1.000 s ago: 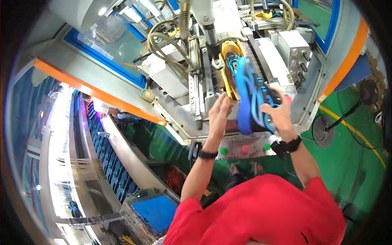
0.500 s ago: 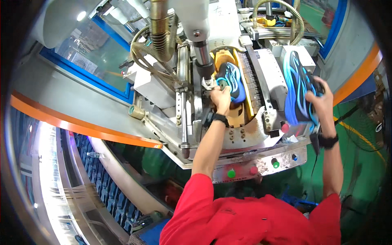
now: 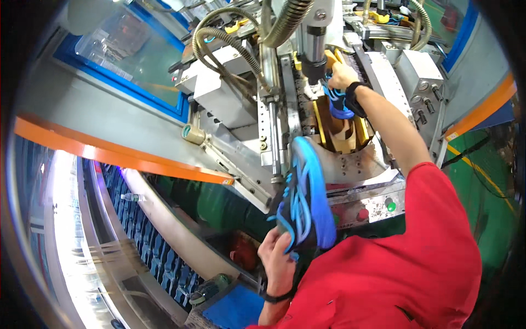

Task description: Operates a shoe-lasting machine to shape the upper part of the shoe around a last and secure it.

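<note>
My left hand (image 3: pixel 278 262) grasped one shoe (image 3: pixel 312 197), already out; a second shoe (image 3: pixel 339 109) was left in the machine (image 3: pixel 353 167) under my right hand (image 3: pixel 343 77), grip unclear.

Far shoe (image 3: pixel 340 109) partly hidden behind right hand (image 3: pixel 342 77) and wristband (image 3: pixel 356 100), red shirt (image 3: pixel 383 268) cut off by lower edge

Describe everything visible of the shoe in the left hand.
The shoe has a dark, fabric-like upper crossed by light blue bands. Its thick sole, on the right, shades from lighter blue at the upper end to deeper blue below. It is held lengthwise up the picture, slightly tilted. The left hand grips its lower end; any contact with the machine is unclear.
</note>
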Demonstrator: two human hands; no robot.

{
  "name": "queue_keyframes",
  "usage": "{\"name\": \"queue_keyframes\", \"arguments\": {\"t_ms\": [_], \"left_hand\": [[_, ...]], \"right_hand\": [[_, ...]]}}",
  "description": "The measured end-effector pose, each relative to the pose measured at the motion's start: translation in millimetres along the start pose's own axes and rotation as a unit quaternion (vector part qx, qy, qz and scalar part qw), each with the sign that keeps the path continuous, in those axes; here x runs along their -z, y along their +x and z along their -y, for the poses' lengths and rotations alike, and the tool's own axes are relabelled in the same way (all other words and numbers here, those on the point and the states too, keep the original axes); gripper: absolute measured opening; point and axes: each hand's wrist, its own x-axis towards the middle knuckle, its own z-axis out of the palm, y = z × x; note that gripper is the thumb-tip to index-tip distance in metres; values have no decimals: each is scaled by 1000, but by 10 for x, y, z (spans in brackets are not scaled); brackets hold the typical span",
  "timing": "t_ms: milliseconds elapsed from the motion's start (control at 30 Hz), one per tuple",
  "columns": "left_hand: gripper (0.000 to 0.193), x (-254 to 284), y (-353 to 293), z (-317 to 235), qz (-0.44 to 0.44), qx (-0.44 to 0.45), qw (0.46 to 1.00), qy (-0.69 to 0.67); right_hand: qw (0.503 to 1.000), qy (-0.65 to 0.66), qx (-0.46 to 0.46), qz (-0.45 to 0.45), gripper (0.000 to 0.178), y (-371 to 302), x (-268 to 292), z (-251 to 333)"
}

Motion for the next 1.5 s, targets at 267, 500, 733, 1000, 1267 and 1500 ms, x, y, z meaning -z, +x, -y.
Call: {"name": "queue_keyframes", "arguments": {"t_ms": [267, 500, 733, 1000, 1267, 1500], "left_hand": [[25, 604, -751, 353, -215, -150, 960, -97], [30, 660, -915, 793, -268, -168, 944, -94], [32, 558, -1048, 940, -247, -122, 946, -169], [20, 393, -1200, 984, -263, -142, 940, -165], [20, 314, -1156, 1043, -278, -129, 939, -158], [31, 245, -1229, 1235, -285, -119, 934, -178]], "right_hand": [[998, 13, -12, -67, 66, -546, -251, 165], [905, 225, 339, -126, 18, -3000, -705, 91], [896, 177, 405, 50, 14, -3573, -1964, -164], [878, 345, 332, 23, 21, -3427, -1165, -5], [684, 384, 90, -613, 40, -1144, 2055, 966], [733, 481, 334, -345, 35, -842, 2217, 1010]]}}
